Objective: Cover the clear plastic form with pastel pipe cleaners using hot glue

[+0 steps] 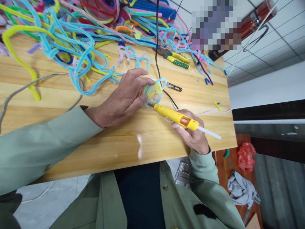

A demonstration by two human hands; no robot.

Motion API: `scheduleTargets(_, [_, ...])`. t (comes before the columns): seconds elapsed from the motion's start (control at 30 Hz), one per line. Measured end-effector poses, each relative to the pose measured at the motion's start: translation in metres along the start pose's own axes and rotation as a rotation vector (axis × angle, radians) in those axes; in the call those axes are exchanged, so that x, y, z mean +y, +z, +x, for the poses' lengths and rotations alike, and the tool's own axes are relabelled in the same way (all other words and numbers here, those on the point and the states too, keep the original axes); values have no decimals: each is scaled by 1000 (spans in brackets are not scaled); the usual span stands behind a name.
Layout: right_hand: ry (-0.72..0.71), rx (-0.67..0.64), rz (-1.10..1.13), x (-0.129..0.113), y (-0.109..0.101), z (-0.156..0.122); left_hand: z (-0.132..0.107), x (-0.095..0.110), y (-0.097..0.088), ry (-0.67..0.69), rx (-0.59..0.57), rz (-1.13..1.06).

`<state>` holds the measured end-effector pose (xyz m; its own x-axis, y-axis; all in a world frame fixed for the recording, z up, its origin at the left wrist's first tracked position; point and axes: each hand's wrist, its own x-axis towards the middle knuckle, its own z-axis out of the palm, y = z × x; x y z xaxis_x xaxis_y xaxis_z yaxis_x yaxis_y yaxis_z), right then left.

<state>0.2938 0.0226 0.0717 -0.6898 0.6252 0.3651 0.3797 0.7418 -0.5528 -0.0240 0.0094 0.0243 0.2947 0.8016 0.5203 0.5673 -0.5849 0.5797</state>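
Note:
My left hand (126, 95) is closed around a small round craft piece (154, 93), yellow and pinkish, with a light blue pipe cleaner (164, 83) running along its rim. In my right hand (193, 133) is a yellow hot glue gun (171, 115), with a white glue stick (209, 132) poking out of its back end. The gun's nozzle meets the lower edge of the round piece; whether it touches is hard to tell. Just beyond the piece lie small thread snips (175, 86), partly covered by it.
A tangled heap of coloured pipe cleaners (83, 41) spreads across the table's far side. Pliers with green and yellow handles (173, 58) lie before it. A black cable (156, 38) crosses the wooden table (95, 152). A red thermos (254, 19) is at the far right.

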Motion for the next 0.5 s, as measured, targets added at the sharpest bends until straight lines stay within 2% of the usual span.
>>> scheduleTargets(0.5, [-15,3,-8,1,0,0,0,-1,1,11,4,-12])
